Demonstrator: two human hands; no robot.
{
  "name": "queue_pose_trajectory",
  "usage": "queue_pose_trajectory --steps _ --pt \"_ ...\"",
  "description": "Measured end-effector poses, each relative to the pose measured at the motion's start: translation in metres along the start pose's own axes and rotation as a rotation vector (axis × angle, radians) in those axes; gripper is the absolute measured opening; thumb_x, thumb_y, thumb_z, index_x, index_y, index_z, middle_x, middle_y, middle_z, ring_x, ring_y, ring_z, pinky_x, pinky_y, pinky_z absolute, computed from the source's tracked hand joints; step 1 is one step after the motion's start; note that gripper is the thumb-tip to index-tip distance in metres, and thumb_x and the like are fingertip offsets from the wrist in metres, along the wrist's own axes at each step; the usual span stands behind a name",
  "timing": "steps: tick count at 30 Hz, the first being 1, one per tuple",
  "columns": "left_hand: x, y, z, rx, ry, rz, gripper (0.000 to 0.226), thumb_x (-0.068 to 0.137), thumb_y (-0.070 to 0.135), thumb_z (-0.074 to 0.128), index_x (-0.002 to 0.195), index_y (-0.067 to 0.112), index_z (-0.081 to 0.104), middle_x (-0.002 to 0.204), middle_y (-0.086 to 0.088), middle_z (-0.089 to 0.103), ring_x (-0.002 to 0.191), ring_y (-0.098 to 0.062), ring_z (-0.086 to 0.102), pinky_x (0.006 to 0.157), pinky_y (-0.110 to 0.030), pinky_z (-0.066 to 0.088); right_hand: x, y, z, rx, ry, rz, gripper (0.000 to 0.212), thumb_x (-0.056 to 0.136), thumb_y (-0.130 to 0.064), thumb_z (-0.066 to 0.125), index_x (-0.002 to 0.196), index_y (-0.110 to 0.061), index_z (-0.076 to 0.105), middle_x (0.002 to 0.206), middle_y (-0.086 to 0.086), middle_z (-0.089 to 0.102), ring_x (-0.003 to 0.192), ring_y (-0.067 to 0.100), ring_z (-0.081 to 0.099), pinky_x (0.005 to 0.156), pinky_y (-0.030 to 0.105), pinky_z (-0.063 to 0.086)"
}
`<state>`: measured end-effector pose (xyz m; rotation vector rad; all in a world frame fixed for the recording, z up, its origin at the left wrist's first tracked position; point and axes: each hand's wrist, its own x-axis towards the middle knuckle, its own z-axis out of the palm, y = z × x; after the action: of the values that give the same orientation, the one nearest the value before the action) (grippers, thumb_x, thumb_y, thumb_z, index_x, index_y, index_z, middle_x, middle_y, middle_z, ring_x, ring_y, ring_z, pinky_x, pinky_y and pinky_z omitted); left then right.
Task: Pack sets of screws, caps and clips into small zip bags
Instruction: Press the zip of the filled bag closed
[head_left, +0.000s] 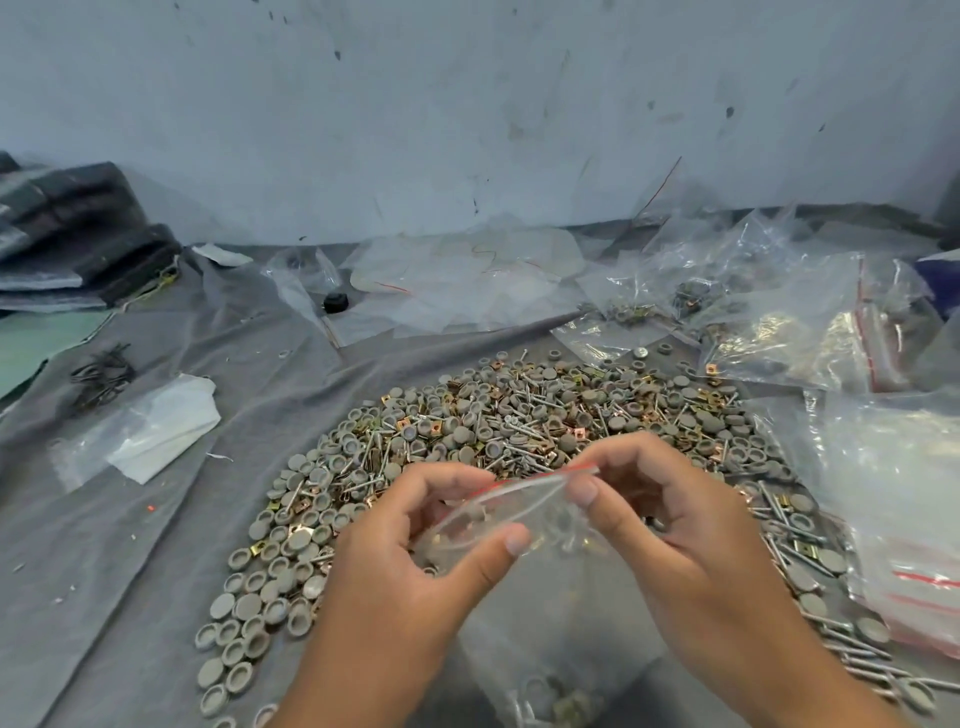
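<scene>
A small clear zip bag (511, 514) with a red strip along its mouth hangs between both hands, with a few grey caps and screws showing through it. My left hand (415, 551) pinches its left side between thumb and fingers. My right hand (670, 514) pinches the right end of the mouth. Under and behind the hands lies a wide heap of grey caps, silver screws and brass clips (498, 421) on a grey cloth (130, 571).
A stack of empty red-striped zip bags (904, 525) lies at the right. Filled clear bags (784, 322) are piled at the back right. White plastic (156, 431) and black clips (101, 374) sit left. A filled bag (550, 701) lies near the front edge.
</scene>
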<state>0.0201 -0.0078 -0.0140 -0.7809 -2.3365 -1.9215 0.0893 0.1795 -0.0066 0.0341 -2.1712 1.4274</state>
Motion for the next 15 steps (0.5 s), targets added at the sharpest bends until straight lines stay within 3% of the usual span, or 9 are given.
queue_pose_trajectory --steps 5,9,15 --pt "0.0030 0.0007 -0.0011 -0.027 0.002 -0.020 0.046 0.060 0.063 0.085 0.097 0.039 0.074 0.093 0.007 0.077 0.079 -0.009 0.073 0.064 -0.020 0.056 0.0032 0.0066 -0.0058 0.071 0.050 0.101 0.020 0.091 -0.054 0.060 0.100 -0.037 0.068 0.077 -0.008 0.067 0.062 0.004 0.057 0.052 0.016 0.043" --pt "0.0053 0.0018 0.0005 -0.120 0.028 -0.077 0.042 0.056 0.059 0.085 0.091 0.037 0.078 0.085 0.002 0.077 0.070 -0.006 0.069 0.056 -0.016 0.052 0.0023 0.0061 -0.0055 0.109 0.039 0.101 0.029 0.090 -0.058 0.058 0.103 -0.033 0.068 0.076 -0.008 0.063 0.063 0.010 0.053 0.054 0.030 0.042" --pt "0.0093 0.0049 -0.0034 -0.379 0.024 -0.181 0.035 0.058 0.037 0.092 0.090 0.029 0.081 0.085 -0.009 0.079 0.070 -0.009 0.073 0.060 -0.012 0.053 0.0008 0.0032 -0.0024 0.184 0.088 0.104 0.027 0.090 -0.057 0.057 0.101 -0.034 0.068 0.080 -0.007 0.064 0.071 0.019 0.057 0.061 0.028 0.045"
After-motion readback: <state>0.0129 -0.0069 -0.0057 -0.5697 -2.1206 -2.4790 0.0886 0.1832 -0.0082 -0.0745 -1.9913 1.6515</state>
